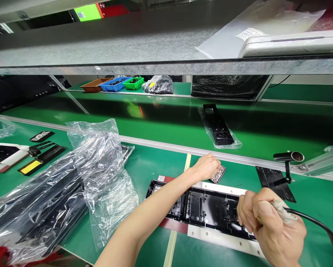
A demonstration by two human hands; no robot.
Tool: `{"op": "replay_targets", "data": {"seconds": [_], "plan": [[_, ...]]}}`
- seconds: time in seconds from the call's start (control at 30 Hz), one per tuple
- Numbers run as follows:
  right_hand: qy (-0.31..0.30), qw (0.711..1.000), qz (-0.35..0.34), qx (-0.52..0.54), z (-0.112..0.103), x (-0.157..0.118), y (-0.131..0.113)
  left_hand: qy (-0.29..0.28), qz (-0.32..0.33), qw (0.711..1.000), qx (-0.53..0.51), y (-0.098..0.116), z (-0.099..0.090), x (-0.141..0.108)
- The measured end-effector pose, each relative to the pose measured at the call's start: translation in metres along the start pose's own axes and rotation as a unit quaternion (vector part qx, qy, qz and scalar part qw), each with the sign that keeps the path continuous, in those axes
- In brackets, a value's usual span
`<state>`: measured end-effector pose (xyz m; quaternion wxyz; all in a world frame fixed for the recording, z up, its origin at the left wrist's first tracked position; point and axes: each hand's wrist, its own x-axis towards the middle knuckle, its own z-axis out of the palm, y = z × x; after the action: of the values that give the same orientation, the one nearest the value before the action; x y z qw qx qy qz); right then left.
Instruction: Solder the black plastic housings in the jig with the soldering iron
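My left hand (208, 165) reaches over a small tray of screws (218, 175), its fingers bent together at the tray's edge. Whatever they pinch is too small or hidden to make out. My right hand (274, 222) is wrapped round a corded electric screwdriver (284, 212), mostly hidden in the fist, with a black cable (319, 226) running off to the right. Between and below the hands lies a long black plastic housing (211, 207), open side up, in a white and dark red fixture (219, 235). The left forearm crosses over the housing's left part.
Plastic-wrapped black parts (71, 185) cover the left bench. A metal tube holder (289, 157) stands at the right. A bagged black panel (218, 124) lies on the green belt behind a metal rail. Coloured bins (114, 84) stand farther back, under an overhead shelf (127, 44).
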<state>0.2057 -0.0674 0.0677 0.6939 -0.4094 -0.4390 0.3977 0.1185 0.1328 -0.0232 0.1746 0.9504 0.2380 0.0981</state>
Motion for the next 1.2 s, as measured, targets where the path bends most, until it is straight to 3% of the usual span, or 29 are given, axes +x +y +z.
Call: {"op": "replay_targets", "data": {"seconds": [0.13,0.27,0.43,0.63,0.73,0.97,1.2], "plan": [[-0.007,1.0,-0.006,-0.006,0.001,0.002,-0.001,0.011,-0.034,0.998,-0.046,0.009,-0.017,-0.007],[-0.009,1.0,-0.014,-0.006,0.0,0.001,-0.001,0.023,-0.075,0.99,-0.119,0.026,-0.031,-0.03],[-0.003,1.0,-0.012,-0.002,-0.002,0.001,-0.001,0.013,-0.041,0.98,-0.192,0.055,-0.036,-0.068],[0.008,1.0,-0.022,0.003,-0.004,0.006,-0.004,0.013,0.107,0.986,-0.123,0.071,-0.024,-0.081],[0.01,1.0,-0.024,0.004,-0.003,0.007,-0.004,0.005,0.146,0.986,-0.078,0.071,-0.02,-0.078],[0.007,1.0,-0.019,0.014,-0.005,0.006,-0.006,-0.029,0.167,0.985,-0.015,0.072,-0.024,-0.076],[0.013,1.0,-0.012,0.011,-0.004,0.007,-0.007,-0.014,0.173,0.985,0.002,0.074,-0.03,-0.082]]}}
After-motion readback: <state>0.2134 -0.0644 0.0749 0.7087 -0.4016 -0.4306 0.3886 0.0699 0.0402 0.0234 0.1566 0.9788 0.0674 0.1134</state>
